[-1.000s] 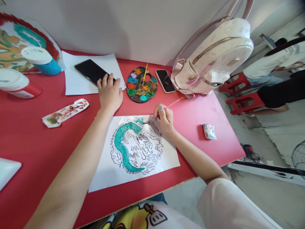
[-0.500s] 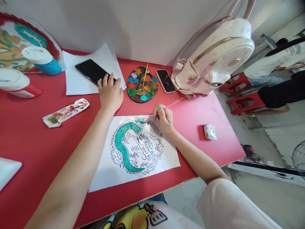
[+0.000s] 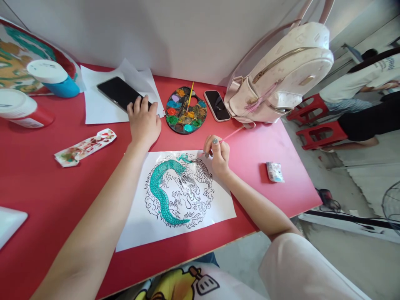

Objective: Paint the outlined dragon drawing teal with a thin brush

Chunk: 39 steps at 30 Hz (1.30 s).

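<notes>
A sheet printed with a round dragon line drawing (image 3: 175, 191) lies on the table, its curved body painted teal. My right hand (image 3: 218, 154) pinches a thin pink paintbrush (image 3: 233, 134) over the sheet's upper right edge. The brush's tip is near the dragon's upper claw, where a small patch is teal; the tip itself is hard to make out. My left hand (image 3: 144, 123) lies flat with its fingers apart, fingertips on the lower end of a black phone (image 3: 118, 92). That phone rests on blank white paper (image 3: 93, 110).
Behind the drawing sits a round paint palette (image 3: 184, 118) with a yellow-handled brush (image 3: 190, 96) on it. Beside it are a second phone (image 3: 218, 105) and a white backpack (image 3: 281, 75). Paint bottles (image 3: 53, 79) stand at left; a small packet (image 3: 275, 172) lies at right.
My right hand has shifted slightly right with the paintbrush. The small teal patch at the drawing's top reaches a little farther right. My left hand has stayed in place.
</notes>
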Available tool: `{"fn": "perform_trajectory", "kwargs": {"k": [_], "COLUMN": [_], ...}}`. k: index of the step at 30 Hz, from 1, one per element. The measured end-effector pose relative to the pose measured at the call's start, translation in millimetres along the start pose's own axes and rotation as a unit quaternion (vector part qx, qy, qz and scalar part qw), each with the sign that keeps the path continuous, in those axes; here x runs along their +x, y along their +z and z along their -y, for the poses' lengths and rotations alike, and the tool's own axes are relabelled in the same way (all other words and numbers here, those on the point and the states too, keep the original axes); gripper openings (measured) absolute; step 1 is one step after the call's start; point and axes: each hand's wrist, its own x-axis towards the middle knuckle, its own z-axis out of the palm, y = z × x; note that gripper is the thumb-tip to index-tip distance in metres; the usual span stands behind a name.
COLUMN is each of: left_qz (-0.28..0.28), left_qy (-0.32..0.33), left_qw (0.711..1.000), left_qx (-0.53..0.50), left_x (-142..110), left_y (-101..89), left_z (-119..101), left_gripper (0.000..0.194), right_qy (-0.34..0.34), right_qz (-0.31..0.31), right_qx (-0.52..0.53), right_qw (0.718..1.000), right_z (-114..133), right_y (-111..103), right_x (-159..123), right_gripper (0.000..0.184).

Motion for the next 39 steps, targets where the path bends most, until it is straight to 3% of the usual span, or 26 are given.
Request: {"fn": "perform_trajectory", "kwargs": {"k": [3, 7, 12, 16, 20, 26, 29, 34, 39], "left_qz": [-0.011, -0.012, -0.005, 0.010, 0.013, -0.007, 0.004, 0.012, 0.036], "left_qy": [-0.001, 0.004, 0.008, -0.005, -0.008, 0.003, 0.000, -0.004, -0.009], "left_qw": [1.000, 1.000, 1.000, 1.000, 1.000, 1.000, 1.000, 1.000, 0.999], "left_qx": [-0.007, -0.001, 0.006, -0.009, -0.006, 0.000, -0.011, -0.005, 0.031], "left_x": [-0.5, -0.1, 0.0, 0.0, 0.1, 0.3, 0.6, 0.6, 2.0], "left_y": [0.1, 0.3, -1.2, -3.8, -3.6, -1.2, -2.3, -3.7, -6.1], "left_z": [-2.2, -1.9, -1.9, -4.2, -4.8, -2.7, -2.8, -2.8, -3.8], "left_gripper": [0.055, 0.054, 0.049, 0.050, 0.053, 0.051, 0.052, 0.054, 0.059], "right_qy": [0.011, 0.009, 0.006, 0.008, 0.013, 0.009, -0.001, -0.010, 0.006], "right_qz": [0.015, -0.012, 0.031, -0.007, 0.015, -0.001, 0.027, -0.023, 0.005], "right_qx": [0.003, -0.005, -0.012, -0.012, 0.005, 0.002, 0.011, 0.007, -0.008], "right_qw": [1.000, 1.000, 0.999, 1.000, 1.000, 1.000, 1.000, 1.000, 1.000], "right_z": [-1.2, -1.4, -0.3, -0.9, -1.4, -1.8, -2.5, -4.5, -4.6], "right_y": [0.5, 0.4, -0.1, -0.1, 0.2, -0.5, -0.8, -0.4, 0.0], "right_x": [0.0, 0.0, -0.1, -0.1, 0.7, 1.7, 1.4, 0.7, 1.5], "right_gripper": [0.077, 0.080, 0.079, 0.080, 0.078, 0.080, 0.076, 0.076, 0.077]}}
